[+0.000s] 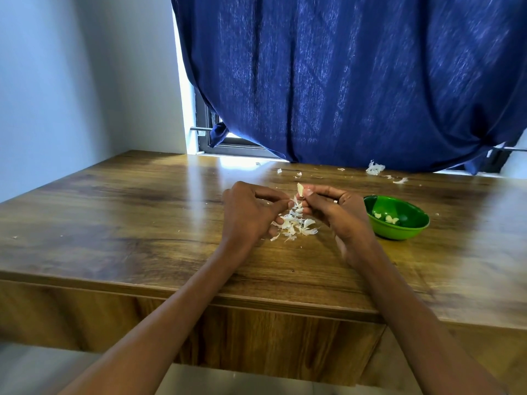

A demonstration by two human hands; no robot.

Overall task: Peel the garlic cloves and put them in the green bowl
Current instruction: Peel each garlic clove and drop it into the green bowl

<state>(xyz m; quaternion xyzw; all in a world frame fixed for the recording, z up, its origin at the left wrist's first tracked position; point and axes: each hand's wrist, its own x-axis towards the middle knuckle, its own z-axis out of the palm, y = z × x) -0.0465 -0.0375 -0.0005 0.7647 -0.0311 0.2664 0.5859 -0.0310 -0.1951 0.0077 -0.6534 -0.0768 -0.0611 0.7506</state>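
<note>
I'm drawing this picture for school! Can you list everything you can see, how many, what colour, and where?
Table: one, brown wood, under everything.
Bowl: one, green, on the table beside the right hand.
Peeled garlic: a few pieces, whitish, inside the bowl.
Garlic clove: one, pale, pinched in the right hand.
Peels: one pile, white, between the hands; more scraps near the curtain.
Curtain: one, dark blue, behind the table.
Left hand: pinching a peel.
Right hand: holding the clove.

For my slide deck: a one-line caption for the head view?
Right hand pinches a garlic clove while left hand pulls skin, green bowl alongside.
</note>
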